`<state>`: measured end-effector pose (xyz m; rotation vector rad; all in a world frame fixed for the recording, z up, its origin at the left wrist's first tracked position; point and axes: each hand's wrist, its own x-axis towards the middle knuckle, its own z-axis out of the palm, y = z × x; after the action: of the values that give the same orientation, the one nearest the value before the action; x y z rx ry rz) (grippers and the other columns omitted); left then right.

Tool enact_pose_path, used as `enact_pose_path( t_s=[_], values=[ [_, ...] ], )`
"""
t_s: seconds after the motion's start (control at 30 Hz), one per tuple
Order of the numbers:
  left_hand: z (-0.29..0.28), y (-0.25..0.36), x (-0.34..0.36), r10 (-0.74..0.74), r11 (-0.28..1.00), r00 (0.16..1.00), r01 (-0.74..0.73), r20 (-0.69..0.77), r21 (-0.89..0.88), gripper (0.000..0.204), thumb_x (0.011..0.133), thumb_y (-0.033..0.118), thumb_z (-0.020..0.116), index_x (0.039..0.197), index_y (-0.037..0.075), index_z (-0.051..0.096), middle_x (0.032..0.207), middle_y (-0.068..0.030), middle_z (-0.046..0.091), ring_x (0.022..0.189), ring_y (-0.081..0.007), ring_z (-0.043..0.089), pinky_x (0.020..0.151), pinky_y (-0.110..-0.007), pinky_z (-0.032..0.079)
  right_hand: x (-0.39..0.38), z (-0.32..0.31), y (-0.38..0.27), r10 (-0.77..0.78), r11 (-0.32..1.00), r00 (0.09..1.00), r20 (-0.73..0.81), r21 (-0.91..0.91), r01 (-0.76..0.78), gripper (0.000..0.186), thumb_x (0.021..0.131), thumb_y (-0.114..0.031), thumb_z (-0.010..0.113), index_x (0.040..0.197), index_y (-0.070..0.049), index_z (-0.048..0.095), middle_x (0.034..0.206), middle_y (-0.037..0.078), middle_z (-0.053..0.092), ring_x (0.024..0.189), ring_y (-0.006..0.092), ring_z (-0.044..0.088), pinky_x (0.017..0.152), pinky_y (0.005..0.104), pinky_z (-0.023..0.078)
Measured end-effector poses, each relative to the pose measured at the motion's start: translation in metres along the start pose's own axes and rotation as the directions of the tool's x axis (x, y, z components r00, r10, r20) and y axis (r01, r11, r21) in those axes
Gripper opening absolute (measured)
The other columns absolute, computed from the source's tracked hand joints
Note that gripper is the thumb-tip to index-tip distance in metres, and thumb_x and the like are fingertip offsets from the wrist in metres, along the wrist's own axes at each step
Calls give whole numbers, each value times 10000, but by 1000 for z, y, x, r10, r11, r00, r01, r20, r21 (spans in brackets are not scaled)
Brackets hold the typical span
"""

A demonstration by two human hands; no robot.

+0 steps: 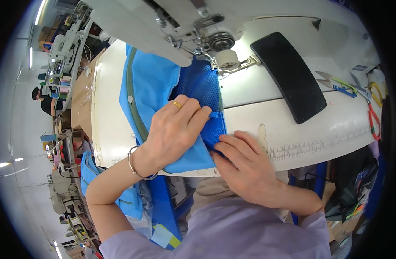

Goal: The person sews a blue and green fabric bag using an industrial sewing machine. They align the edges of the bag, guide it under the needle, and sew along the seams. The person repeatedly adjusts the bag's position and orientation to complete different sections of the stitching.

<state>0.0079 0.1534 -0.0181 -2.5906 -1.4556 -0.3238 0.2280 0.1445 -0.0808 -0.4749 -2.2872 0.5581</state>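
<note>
A light blue fabric piece (157, 71) with a grey-green zipper strip (135, 99) lies on the white sewing table. Next to it a darker blue mesh panel (202, 84) runs up beneath the presser foot of the sewing machine (213, 47). My left hand (176, 125), with a ring and a bracelet, pinches the edge of the mesh fabric, fingers bent together. Nearer the table's front edge, my right hand (247, 168) presses its fingertips on the lower corner of the mesh. Its thumb is partly hidden at the light blue edge.
A black phone (289, 77) lies right of the machine. Thread snips (336, 84) and red-handled scissors (372, 116) rest at the table's right end. Light blue fabric pieces (129, 198) hang below the left edge. Another person (46, 101) is far off at left, near other machines.
</note>
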Motion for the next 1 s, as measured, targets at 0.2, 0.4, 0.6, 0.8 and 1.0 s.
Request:
enact_pose_path(
  t_s=[0.2,0.4,0.6,0.8,1.0],
  values=[
    [9,1,-6,-62,980,991,37,-123,-197,287,741,-31,789,1022,2,745,882,-76,635,795,-255,622,665,-364,526,7,-12,6,-54,999,998,32,-4,54,274,813,-76,685,1035,85,698,1088,188,652,1127,313,625,985,434,525],
    [8,-7,-6,8,996,994,-17,-107,-83,305,685,-22,794,983,11,737,879,-73,615,801,-252,621,663,-375,529,10,-21,9,-75,996,992,103,-42,79,245,823,-70,682,1027,61,712,1067,160,669,1087,289,649,965,423,532],
    [16,-15,-5,32,992,981,-54,-190,-113,294,691,8,791,970,20,698,962,-90,666,947,-302,679,779,-407,584,9,-19,10,-80,994,991,110,-60,87,243,820,-71,688,1033,40,721,1087,149,679,1101,282,656,963,416,540],
    [24,-21,-10,112,988,978,-128,-174,-86,236,777,44,781,986,20,674,1131,-137,739,1064,-310,723,921,-431,612,9,-20,10,-69,995,992,109,-61,76,248,814,-70,696,1040,27,727,1095,141,685,1107,277,661,975,420,545],
    [30,-22,-8,149,986,958,-164,-244,-41,234,783,56,788,990,29,680,1102,-131,757,979,-271,750,883,-411,624,11,-28,9,-79,991,985,155,-97,94,280,806,-82,707,1072,3,734,1114,132,691,1121,284,661,976,433,548]
  ],
)
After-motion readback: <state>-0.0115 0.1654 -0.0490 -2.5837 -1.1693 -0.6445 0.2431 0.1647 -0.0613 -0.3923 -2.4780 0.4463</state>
